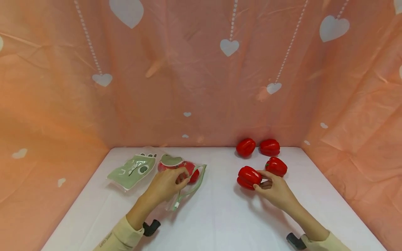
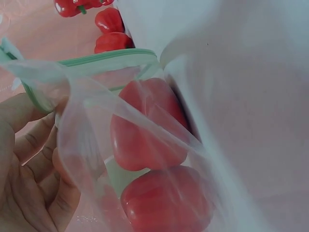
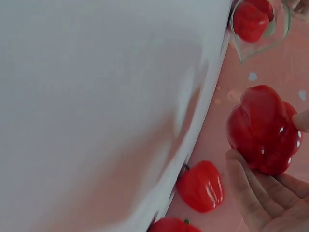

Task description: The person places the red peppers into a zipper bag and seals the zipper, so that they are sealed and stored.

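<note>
- Working before an orange heart-printed backdrop (image 1: 194, 94), over a white table (image 1: 216, 216).
- Pinching the rim of a clear zip bag (image 2: 111, 59), just beside a green-printed bag (image 1: 132, 172), with curled fingers of the left hand (image 1: 166, 181) — with two red peppers (image 2: 149, 130) (image 2: 166, 200) inside.
- Gripping another pepper (image 1: 246, 177) outside the bag, clamped between thumb and fingers of the right hand (image 1: 276, 193) — near three loose peppers (image 1: 246, 147) (image 1: 269, 147) (image 1: 276, 167).

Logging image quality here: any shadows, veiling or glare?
Head view: soft shadow on the white tabletop near the right hand; left wrist: a clear plastic zip bag veils two red bell peppers; right wrist: glints on the held red bell pepper.
</note>
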A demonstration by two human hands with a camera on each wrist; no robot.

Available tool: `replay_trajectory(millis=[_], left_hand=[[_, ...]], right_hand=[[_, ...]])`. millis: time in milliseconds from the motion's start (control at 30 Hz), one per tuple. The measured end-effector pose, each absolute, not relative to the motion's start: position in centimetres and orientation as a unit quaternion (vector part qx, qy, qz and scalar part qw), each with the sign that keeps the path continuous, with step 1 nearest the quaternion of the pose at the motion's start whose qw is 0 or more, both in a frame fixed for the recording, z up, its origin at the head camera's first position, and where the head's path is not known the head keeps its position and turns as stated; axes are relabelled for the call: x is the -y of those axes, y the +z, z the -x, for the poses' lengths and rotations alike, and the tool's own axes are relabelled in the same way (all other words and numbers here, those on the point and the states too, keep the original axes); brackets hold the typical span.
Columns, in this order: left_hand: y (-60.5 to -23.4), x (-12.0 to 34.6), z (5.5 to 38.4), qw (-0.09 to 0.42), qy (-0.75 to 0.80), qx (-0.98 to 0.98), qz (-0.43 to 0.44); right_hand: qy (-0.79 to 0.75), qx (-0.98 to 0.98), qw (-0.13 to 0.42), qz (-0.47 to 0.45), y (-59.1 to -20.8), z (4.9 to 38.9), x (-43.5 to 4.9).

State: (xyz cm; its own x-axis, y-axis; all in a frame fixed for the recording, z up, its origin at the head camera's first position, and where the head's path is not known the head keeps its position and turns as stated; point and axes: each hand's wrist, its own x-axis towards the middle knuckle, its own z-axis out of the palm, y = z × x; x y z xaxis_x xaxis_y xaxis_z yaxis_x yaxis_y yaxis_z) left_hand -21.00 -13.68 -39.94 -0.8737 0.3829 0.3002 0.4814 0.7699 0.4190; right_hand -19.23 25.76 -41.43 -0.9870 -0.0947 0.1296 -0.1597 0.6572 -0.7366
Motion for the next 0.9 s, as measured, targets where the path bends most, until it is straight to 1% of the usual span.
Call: replay_trajectory(millis=[300, 600, 900], left_hand=[[-39.8, 13.6, 21.0, 0.095, -0.25, 0.938, 0.219], [-39.7, 13.6, 20.9, 0.069, -0.263, 0.939, 0.21], [-39.6, 13.5, 21.0, 0.054, -0.27, 0.939, 0.204]], right_hand=[[0.432, 0.896, 0.018, -0.107, -42.1, 19.9, -22.5], [0.445, 0.884, -0.01, -0.144, -42.2, 20.3, -18.7], [0.494, 0.844, -0.054, -0.203, -42.8, 20.5, -15.2]])
